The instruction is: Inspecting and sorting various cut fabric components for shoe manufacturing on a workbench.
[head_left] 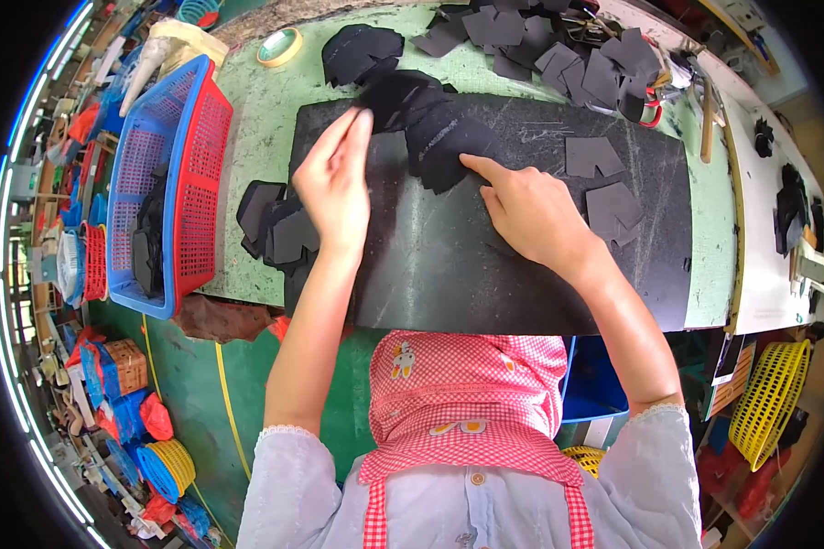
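Observation:
My left hand (pixel 337 183) is closed in a pinch at the edge of a black cut piece (pixel 395 99) of flat sheet material, which is smeared by motion. That piece is over the upper part of a dark work mat (pixel 485 284). Beside it lies another black piece (pixel 441 151), partly covered. The index finger of my right hand (pixel 533 215) points out and touches this piece's right edge; its other fingers are curled, with nothing seen in them. Two grey notched pieces (pixel 593 157) lie on the mat to the right. A stack of dark pieces (pixel 288 233) sits by my left wrist.
A blue and red basket (pixel 195 183) with dark pieces stands at the left. At the far side are a tape roll (pixel 279 47), a black pile (pixel 361 53) and a heap of grey pieces (pixel 522 41). A wooden-handled tool (pixel 707 121) lies at the table's right.

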`<state>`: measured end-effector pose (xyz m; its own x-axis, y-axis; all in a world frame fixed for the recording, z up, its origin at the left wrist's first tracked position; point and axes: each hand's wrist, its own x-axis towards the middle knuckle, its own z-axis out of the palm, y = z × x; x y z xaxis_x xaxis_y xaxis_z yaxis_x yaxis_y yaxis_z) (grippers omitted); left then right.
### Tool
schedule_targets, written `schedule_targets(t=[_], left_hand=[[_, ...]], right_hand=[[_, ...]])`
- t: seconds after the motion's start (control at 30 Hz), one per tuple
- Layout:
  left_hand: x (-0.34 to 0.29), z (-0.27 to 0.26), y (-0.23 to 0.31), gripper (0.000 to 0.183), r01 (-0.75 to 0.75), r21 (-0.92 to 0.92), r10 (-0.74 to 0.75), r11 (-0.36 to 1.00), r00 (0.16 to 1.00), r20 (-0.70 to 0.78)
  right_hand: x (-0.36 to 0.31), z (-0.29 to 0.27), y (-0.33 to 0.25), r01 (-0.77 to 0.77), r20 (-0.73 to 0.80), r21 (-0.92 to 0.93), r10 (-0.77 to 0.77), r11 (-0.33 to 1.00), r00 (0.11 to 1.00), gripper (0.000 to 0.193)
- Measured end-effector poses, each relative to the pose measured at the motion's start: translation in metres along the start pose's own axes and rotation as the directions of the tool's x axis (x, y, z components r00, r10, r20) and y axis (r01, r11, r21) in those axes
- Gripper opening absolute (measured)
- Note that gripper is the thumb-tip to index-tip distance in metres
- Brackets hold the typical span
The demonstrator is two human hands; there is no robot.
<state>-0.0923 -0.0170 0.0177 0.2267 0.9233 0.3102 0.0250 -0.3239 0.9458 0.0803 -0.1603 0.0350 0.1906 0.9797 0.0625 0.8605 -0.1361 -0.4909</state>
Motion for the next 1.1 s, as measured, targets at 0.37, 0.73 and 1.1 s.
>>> schedule_targets(t=[0.37, 0.73, 1.1], left_hand=[[-0.076, -0.013, 0.043, 0.019, -0.033, 0.236, -0.115, 0.971, 0.803, 0.585], [-0.064, -0.042, 0.038, 0.019, 0.461, 0.393, -0.603, 0.796, 0.542, 0.585], [-0.071, -0.036, 0.034, 0.016, 0.338, 0.440, -0.551, 0.832, 0.599, 0.581]], right_hand=[[-0.013, 0.008, -0.024, -0.024, -0.051, 0.649, 0.075, 0.760, 0.996, 0.016], [-0.036, -0.012, -0.008, -0.513, 0.450, 0.575, 0.276, 0.638, 0.849, 0.020], [-0.029, -0.009, -0.020, -0.498, 0.422, 0.341, 0.344, 0.797, 0.839, 0.022]])
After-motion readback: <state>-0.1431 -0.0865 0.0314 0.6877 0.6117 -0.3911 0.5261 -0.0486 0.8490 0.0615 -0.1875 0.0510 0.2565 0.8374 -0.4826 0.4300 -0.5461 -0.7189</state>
